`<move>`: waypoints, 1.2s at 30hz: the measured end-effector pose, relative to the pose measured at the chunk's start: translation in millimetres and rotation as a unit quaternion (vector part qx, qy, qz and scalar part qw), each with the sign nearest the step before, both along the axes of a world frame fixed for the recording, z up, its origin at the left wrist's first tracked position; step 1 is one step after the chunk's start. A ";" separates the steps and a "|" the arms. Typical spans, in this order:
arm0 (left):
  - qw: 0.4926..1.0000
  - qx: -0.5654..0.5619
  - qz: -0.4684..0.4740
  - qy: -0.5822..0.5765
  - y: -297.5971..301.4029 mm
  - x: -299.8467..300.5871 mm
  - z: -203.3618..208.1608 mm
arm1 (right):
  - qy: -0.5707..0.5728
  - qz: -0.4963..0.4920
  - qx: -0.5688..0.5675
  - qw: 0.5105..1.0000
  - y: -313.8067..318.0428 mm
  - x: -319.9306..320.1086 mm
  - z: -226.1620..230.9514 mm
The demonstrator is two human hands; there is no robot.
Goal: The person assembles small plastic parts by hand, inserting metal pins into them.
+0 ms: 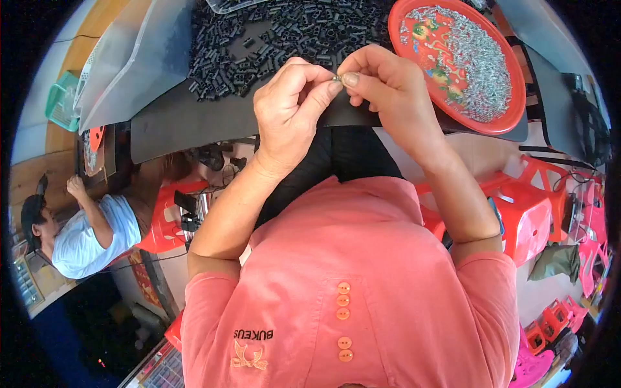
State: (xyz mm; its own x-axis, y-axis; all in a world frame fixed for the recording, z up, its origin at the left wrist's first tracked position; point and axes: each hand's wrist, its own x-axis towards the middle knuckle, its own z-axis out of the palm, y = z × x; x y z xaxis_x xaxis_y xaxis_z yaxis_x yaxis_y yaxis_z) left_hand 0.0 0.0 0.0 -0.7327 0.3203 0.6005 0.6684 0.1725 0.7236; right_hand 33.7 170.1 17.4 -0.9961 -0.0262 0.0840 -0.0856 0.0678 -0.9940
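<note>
My left hand [291, 110] and my right hand [394, 90] meet fingertip to fingertip above the near edge of the dark table [194, 129]. Pinched between both thumbs and forefingers is a small metal piece [337, 78], mostly covered by the fingers, so its exact kind does not show. Just beyond my hands spreads a large heap of small black tubular plastic parts [291, 42]. To the right of my right hand sits a round red patterned tray [519, 97], holding many small silvery metal parts [482, 64].
A translucent plastic bin [139, 71] stands at the left of the heap. Further left, another person [97, 226] in a white shirt sits at a work surface beside a green basket [63, 100]. Red plastic stools [527, 213] are behind me on the right.
</note>
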 end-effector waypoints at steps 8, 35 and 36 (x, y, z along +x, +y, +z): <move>0.998 -0.028 0.055 0.001 1.8 4.2 0.7 | 0.168 -0.120 0.162 0.965 -6.7 -2.2 -17.0; 0.905 -0.281 0.247 0.202 -81.3 -65.6 34.5 | 0.302 -0.041 0.275 0.912 -7.7 0.0 -17.0; 0.901 -0.311 0.231 0.195 -81.0 -77.2 36.1 | 0.295 -0.045 0.273 0.915 -7.9 0.0 -17.3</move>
